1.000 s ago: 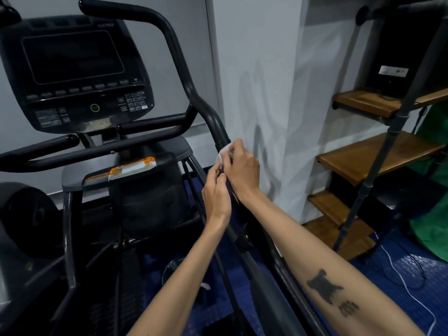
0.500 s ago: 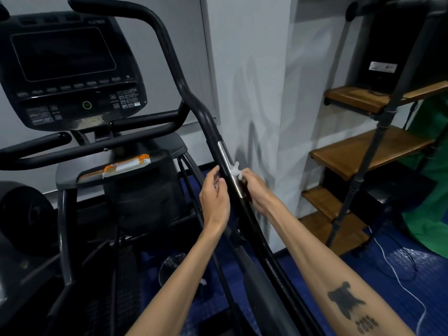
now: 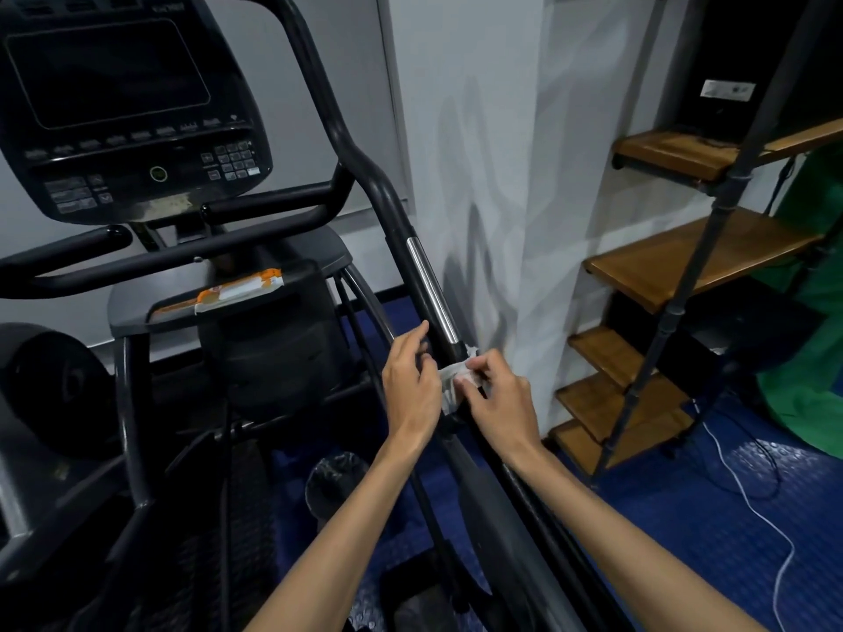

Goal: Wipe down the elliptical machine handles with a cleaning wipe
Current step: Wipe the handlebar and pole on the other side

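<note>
A crumpled white cleaning wipe (image 3: 451, 384) is wrapped around the long black tubular handle (image 3: 378, 184) of the elliptical machine, just below the handle's shiny silver metal sensor strip (image 3: 431, 294), and sits between the two hands. The right hand (image 3: 499, 405) pinches the wipe with thumb and curled fingers from the handle's right side. The left hand (image 3: 410, 385) lies against the handle's left side, touching the wipe's edge, its index finger stretched up along the tube and the other fingers loosely bent; whether it actually grips the wipe cannot be told. Beyond the left hand, up and to the left, a flat white and orange packet (image 3: 237, 291) lies on the machine's grey plastic tray (image 3: 132, 307), and higher still sits the black console with its dark screen (image 3: 109, 75). Below the left wrist a dark bag-lined bin (image 3: 337, 485) rests on the blue floor (image 3: 711, 531). Right of the right hand stands a white wall corner (image 3: 511, 175), then brown wooden shelves on black pipe posts (image 3: 702, 262), with a white cable (image 3: 748, 499) trailing over the floor.
</note>
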